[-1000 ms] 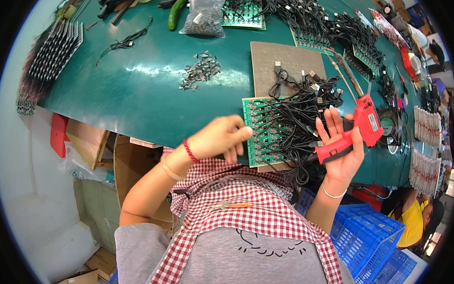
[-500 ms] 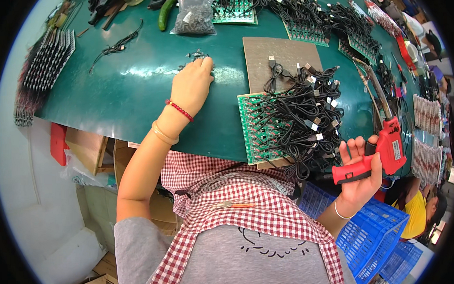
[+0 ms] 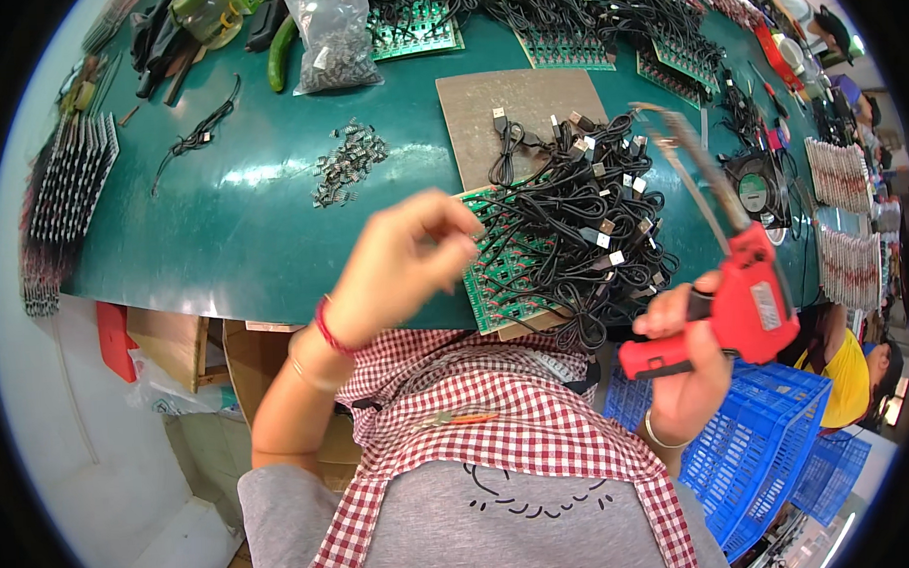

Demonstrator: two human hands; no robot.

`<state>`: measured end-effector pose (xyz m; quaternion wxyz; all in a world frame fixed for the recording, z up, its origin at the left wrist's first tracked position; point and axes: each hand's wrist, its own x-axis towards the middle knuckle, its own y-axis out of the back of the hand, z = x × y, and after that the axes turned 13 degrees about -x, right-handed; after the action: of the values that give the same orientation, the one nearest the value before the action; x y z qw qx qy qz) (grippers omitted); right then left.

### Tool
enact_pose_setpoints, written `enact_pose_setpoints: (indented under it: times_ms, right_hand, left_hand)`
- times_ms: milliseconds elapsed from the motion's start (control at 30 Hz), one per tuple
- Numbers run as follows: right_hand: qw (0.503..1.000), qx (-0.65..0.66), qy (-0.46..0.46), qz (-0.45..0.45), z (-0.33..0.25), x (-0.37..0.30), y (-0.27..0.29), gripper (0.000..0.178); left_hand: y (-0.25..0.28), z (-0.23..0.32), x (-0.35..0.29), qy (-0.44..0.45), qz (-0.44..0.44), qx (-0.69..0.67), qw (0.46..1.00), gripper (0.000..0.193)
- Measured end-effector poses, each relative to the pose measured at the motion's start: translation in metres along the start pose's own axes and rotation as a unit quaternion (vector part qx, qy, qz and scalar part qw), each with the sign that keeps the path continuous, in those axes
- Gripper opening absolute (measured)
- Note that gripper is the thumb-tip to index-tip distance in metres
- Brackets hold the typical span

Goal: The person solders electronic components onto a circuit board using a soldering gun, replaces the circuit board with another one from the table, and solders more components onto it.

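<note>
My left hand (image 3: 404, 261) is blurred, its thumb and fingers curled into a pinch at the left edge of the green circuit board panel (image 3: 495, 298). Whatever sits between the fingertips is too small and smeared to name. Black USB cables (image 3: 582, 214) in coiled bundles cover most of the panel, their plugs pointing up. A pile of small dark components (image 3: 350, 159) lies on the table beyond the left hand. My right hand (image 3: 683, 376) grips a red soldering gun (image 3: 751, 304) by its handle, with the metal tip tilted up and left over the cables.
Under the panel is a brown board (image 3: 469, 113) on the green table (image 3: 232, 232). A bag of dark parts (image 3: 334, 38), a cucumber (image 3: 282, 52) and more cabled panels (image 3: 566, 50) lie farther back. Blue crates (image 3: 770, 443) stand at right, near a person in yellow (image 3: 847, 385).
My left hand has left the component pile and come toward me and right, to the panel. The soldering gun has shifted slightly left and down. The whole view has also shifted a little.
</note>
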<state>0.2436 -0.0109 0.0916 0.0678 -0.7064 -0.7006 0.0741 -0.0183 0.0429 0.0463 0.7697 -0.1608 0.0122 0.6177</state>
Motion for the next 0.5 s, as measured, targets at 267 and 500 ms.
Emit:
enact_pose_setpoints:
  times_ms: [267,500]
  right_hand:
    - [0.974,-0.129,-0.133,-0.132,0.022,-0.003,-0.040,0.045]
    - [0.965,-0.181,-0.129,-0.140,0.025,-0.004,-0.039,0.045]
  left_hand:
    - [-0.052,-0.018,-0.043,0.087,-0.083,-0.325,0.938,0.011]
    - [-0.051,-0.029,-0.043,0.084,-0.108,-0.316,0.939,0.012]
